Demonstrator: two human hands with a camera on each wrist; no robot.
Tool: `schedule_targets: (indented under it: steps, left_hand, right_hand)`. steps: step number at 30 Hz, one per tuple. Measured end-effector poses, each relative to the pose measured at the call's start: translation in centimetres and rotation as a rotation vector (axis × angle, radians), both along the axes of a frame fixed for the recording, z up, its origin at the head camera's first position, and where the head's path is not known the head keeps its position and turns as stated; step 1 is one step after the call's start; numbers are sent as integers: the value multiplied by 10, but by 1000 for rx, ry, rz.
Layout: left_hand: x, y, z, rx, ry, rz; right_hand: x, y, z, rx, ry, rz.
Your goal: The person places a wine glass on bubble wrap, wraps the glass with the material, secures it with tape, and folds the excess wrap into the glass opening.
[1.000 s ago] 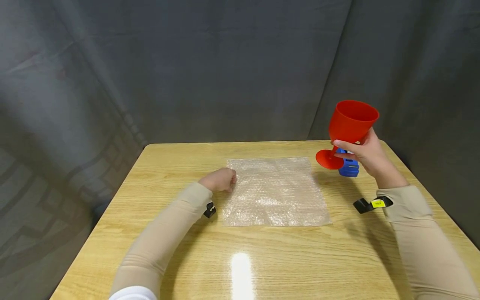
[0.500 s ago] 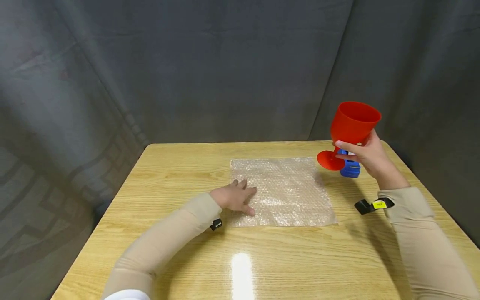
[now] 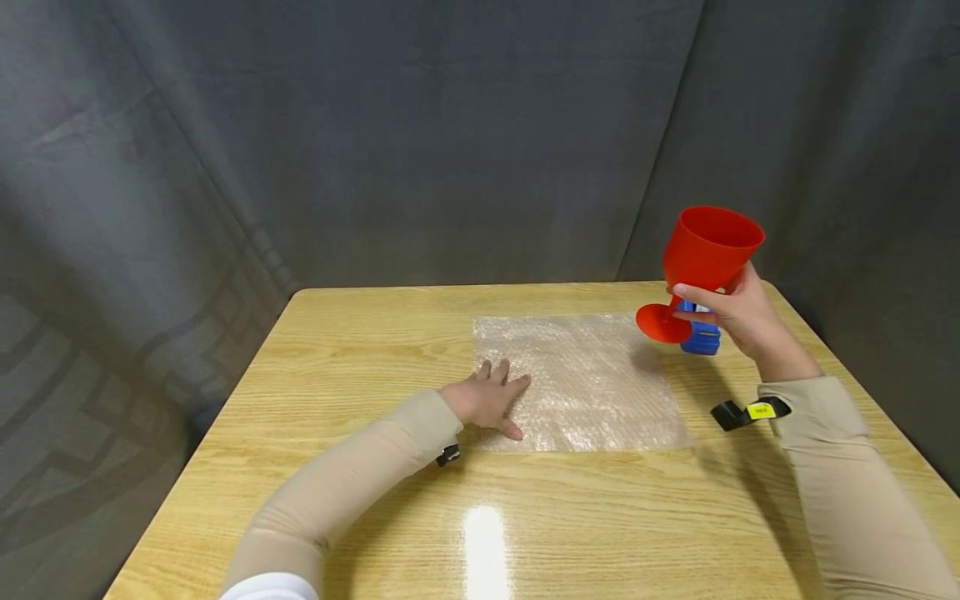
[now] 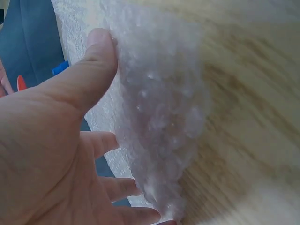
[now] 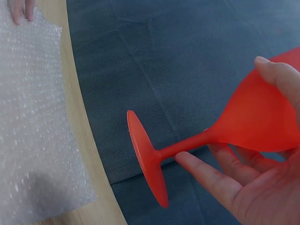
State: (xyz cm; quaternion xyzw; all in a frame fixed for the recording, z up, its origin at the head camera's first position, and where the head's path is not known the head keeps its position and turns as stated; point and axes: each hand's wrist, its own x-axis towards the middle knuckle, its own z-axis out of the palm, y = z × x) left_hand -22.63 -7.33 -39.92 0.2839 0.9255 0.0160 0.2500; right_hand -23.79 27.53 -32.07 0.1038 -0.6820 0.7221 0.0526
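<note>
Head view: the bubble wrap (image 3: 592,383) has shifted rightward on the surface (image 3: 375,333) under the splayed left hand (image 3: 489,402), nearer the red goblet (image 3: 705,254). Left wrist: fingers meet the bubble wrap. Right wrist: the right hand (image 5: 262,185) grips the goblet aloft.

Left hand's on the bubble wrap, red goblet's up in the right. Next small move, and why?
Probably shift the red goblet left over the bubble wrap and lower it. The sheet lies spread out, the left hand rests on its left part with fingers apart, and the right hand holds the goblet tilted in the air near the sheet's right side.
</note>
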Motion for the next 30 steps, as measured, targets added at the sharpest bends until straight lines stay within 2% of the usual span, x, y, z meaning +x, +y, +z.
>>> schedule_targets:
  steps: [11,19,24,26,30]
  left_hand:
    - [7,13,2,-18,8,6]
    - [2,23,3,-38,24,4]
    - [-2,19,7,4,22,-1]
    - [-5,16,10,25,40,-16]
    - [-14,6,14,37,158,-64]
  right_hand:
    - [1,2,-1,18,-24,-3]
    - [-1,1,0,36,-15,-4]
    - [-1,1,0,31,-5,0]
    - [-1,1,1,35,-5,-3]
    - [-1,1,1,49,-7,-10]
